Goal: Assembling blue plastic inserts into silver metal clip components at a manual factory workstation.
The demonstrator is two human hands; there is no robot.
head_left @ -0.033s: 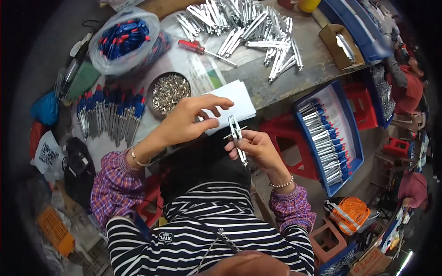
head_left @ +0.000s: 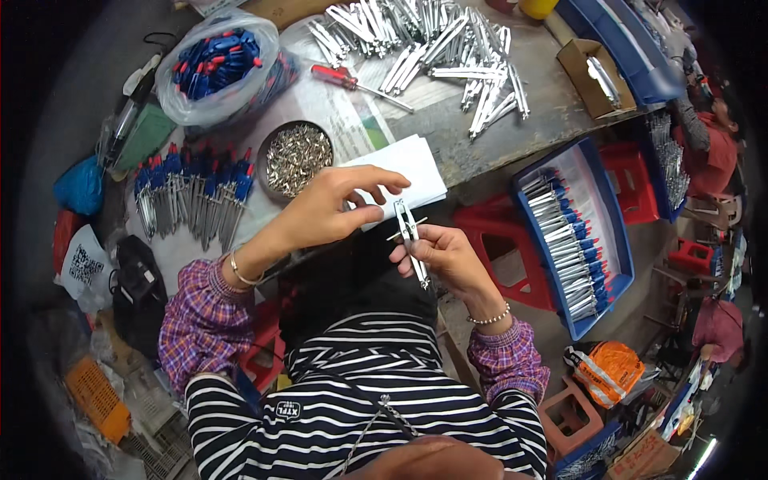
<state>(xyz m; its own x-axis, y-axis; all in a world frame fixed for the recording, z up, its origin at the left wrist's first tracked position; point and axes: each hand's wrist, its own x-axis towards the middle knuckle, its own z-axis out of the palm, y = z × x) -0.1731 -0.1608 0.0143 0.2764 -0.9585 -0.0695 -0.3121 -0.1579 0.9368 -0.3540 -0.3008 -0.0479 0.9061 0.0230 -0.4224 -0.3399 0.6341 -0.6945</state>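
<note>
My right hand [head_left: 448,256] grips a small two-legged metal compass [head_left: 410,236] in front of my chest, its legs pointing down. My left hand [head_left: 336,204] reaches across from the left, and its thumb and forefinger pinch a thin metal pin [head_left: 400,232] that crosses the compass near its top. Just beyond the hands lie a stack of white paper [head_left: 416,164] and a round tin of small silver parts [head_left: 298,158] on the table edge.
A row of compasses with blue and red tips [head_left: 192,200] lies at left, below a bag of blue and red caps [head_left: 220,60]. A pile of metal legs [head_left: 432,40], a red-handled screwdriver [head_left: 344,80], a blue tray of compasses [head_left: 572,240], a red stool [head_left: 500,240]. Another person [head_left: 712,128] sits far right.
</note>
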